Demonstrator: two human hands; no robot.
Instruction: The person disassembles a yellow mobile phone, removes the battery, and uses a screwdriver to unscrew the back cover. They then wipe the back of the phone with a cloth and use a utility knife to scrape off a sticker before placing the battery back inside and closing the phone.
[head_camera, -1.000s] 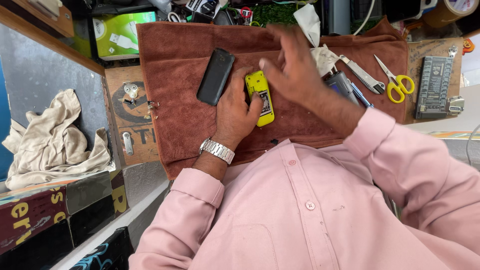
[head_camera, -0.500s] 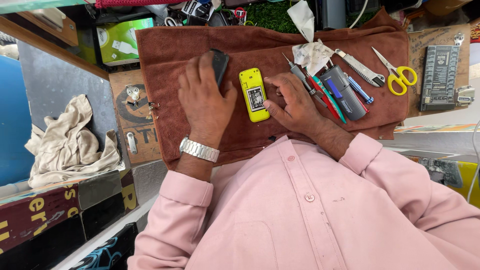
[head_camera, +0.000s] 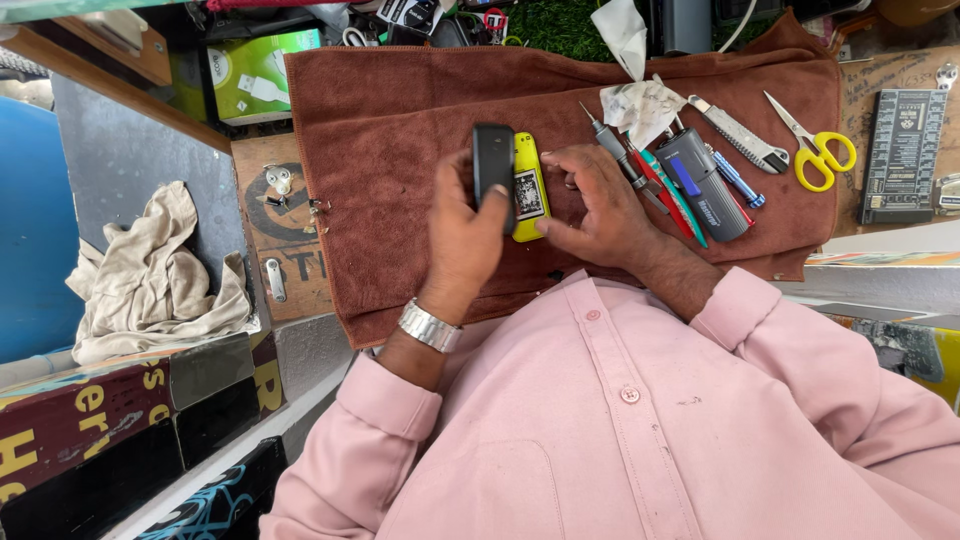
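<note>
"On the brown towel (head_camera: 390, 120), what did you have?"

"The yellow phone (head_camera: 528, 190), lying about mid-towel with its back up and a printed label showing. My right hand (head_camera: 595, 205) was curled over its right edge, fingertips touching it, pinning more than gripping. Fingers were half bent, not a closed fist."

"And the left?"

"My left hand (head_camera: 465, 235), the one with the metal wristwatch (head_camera: 428, 325), held a black slab (head_camera: 492, 170) upright, pinched between thumb and fingers. It sat right against the yellow phone's left side. It could have been a back cover or a second handset. I couldn't tell which."

"How far along was it?"

"Early to middle, I'd say. The two pieces were side by side, not joined. I saw no screws out and no tool in either hand."

"Where were the tools?"

"To the right on the towel, untouched: screwdrivers (head_camera: 610, 150), a dark blue case (head_camera: 705, 185), a utility knife (head_camera: 740, 135) and yellow-handled scissors (head_camera: 820, 150), with a crumpled tissue (head_camera: 640, 100) just above them."

"What was left?"

"Most of the hands-on work, judging by that idle row. I couldn't see whether anything inside the phone had been done."

"Anything else?"

"A beige rag (head_camera: 150, 270), off the towel to the left, well apart."
</note>
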